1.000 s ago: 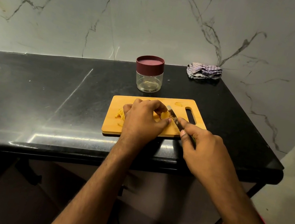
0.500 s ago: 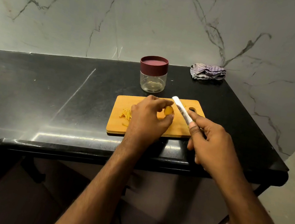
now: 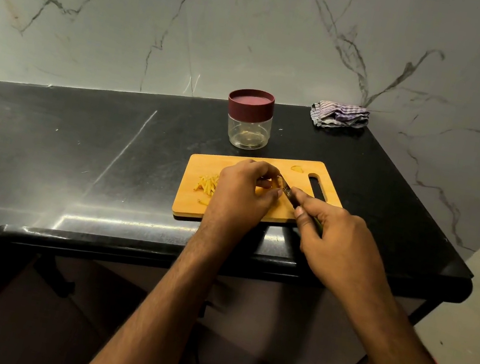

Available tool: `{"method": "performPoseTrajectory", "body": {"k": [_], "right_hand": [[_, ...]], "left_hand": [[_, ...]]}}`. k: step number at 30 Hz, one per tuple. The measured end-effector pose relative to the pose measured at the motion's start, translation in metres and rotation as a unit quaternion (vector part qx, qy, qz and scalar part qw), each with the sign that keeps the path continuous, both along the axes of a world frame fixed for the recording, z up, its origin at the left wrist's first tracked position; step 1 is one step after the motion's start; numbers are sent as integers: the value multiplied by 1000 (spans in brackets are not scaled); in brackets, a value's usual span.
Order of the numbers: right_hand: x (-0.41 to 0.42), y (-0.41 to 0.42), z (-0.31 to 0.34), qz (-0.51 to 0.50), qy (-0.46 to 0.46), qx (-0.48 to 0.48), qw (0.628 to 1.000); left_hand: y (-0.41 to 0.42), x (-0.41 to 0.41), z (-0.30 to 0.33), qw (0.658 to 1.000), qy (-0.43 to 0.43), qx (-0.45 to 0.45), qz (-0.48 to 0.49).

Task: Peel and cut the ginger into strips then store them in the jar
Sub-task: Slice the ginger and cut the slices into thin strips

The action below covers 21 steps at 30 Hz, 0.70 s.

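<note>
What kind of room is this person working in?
Most likely a home kitchen: a black stone counter against a marble-patterned wall, a wooden cutting board with ginger strips, and a lidded jar.

Ginger piece [image 3: 263, 191] mostly hidden under left hand [image 3: 242, 196] – knife [image 3: 289, 194] handle buried in right hand [image 3: 336, 247].

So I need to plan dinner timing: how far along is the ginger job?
Partly done: cut strips lie on the cutting board. In hand: the left hand holds a ginger piece while the right hand works the knife. Left: finishing and filling the lidded jar.
</note>
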State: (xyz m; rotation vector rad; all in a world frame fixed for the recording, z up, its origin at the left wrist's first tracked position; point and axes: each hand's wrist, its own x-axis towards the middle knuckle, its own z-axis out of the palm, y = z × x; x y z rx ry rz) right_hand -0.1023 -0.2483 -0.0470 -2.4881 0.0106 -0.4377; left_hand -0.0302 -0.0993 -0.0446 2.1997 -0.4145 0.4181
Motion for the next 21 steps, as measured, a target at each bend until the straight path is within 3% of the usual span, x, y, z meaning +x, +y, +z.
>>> {"method": "performPoseTrajectory", "body": {"k": [21], "right_hand": [[-7, 5, -3, -23, -42, -28, 998]], "left_hand": [[0, -1, 1, 1000, -13, 18, 10]]}}
